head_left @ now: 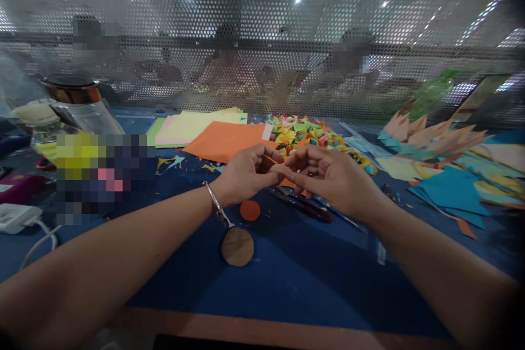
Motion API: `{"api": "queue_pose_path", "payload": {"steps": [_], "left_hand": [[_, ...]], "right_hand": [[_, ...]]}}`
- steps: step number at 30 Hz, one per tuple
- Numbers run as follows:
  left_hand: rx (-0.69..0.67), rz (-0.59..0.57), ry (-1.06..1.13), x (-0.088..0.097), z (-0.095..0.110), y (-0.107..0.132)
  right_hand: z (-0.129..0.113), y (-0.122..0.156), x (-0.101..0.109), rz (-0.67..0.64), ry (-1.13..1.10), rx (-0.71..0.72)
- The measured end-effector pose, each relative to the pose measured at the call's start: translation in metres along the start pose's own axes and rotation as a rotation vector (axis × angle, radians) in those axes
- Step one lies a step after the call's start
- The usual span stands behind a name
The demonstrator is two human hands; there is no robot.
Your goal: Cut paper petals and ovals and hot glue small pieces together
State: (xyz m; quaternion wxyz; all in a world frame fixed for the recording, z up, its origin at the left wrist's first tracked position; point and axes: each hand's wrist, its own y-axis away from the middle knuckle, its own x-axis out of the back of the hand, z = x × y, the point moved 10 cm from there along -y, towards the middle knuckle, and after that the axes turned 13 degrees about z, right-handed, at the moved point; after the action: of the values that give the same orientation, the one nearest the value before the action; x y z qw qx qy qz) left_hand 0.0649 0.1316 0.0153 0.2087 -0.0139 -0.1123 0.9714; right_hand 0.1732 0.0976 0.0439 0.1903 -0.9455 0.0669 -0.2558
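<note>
My left hand (pixel 250 174) and my right hand (pixel 334 179) meet above the middle of the table, fingertips pinched close together. What lies between them, if anything, is too small and too hidden to name. Some orange shows just under the fingertips. A silver bangle (pixel 212 197) circles my left wrist. Below the hands lie a small orange paper disc (pixel 250 210) and a larger round brown disc (pixel 238 246). Scissors (pixel 305 205) with dark red handles rest beneath my right hand, beside a thin blue stick-like tool (pixel 342 215).
Behind the hands are orange paper (pixel 225 139), pale sheets (pixel 197 126) and a heap of folded colourful paper pieces (pixel 303 134). Peach folded paper points (pixel 435 134) and blue paper (pixel 449 194) lie right. A lidded jar (pixel 82 104) and white plug (pixel 18 217) stand left. A perforated metal screen (pixel 262 71) closes the back.
</note>
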Motion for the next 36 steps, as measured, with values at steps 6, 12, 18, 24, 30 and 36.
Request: {"api": "queue_pose_path", "payload": {"steps": [6,12,18,24,30,36], "left_hand": [[-0.014,-0.017,-0.097,-0.005,0.003,0.004],[0.020,0.006,-0.215,0.003,-0.002,0.003],[0.093,-0.064,-0.287,0.005,-0.008,0.005],[0.110,-0.103,-0.460,0.013,-0.009,0.005],[0.058,-0.137,-0.349,0.003,-0.001,0.005],[0.080,-0.164,-0.290,-0.006,-0.003,0.006]], "right_hand": [[-0.003,0.004,-0.007,-0.042,-0.016,0.032],[-0.003,0.007,-0.010,-0.059,0.055,0.040],[0.002,0.007,-0.010,-0.064,0.083,0.054],[0.002,0.008,-0.010,-0.072,0.221,0.086],[0.004,0.006,-0.009,-0.092,0.241,0.091],[0.000,0.009,-0.018,-0.163,0.284,0.118]]}}
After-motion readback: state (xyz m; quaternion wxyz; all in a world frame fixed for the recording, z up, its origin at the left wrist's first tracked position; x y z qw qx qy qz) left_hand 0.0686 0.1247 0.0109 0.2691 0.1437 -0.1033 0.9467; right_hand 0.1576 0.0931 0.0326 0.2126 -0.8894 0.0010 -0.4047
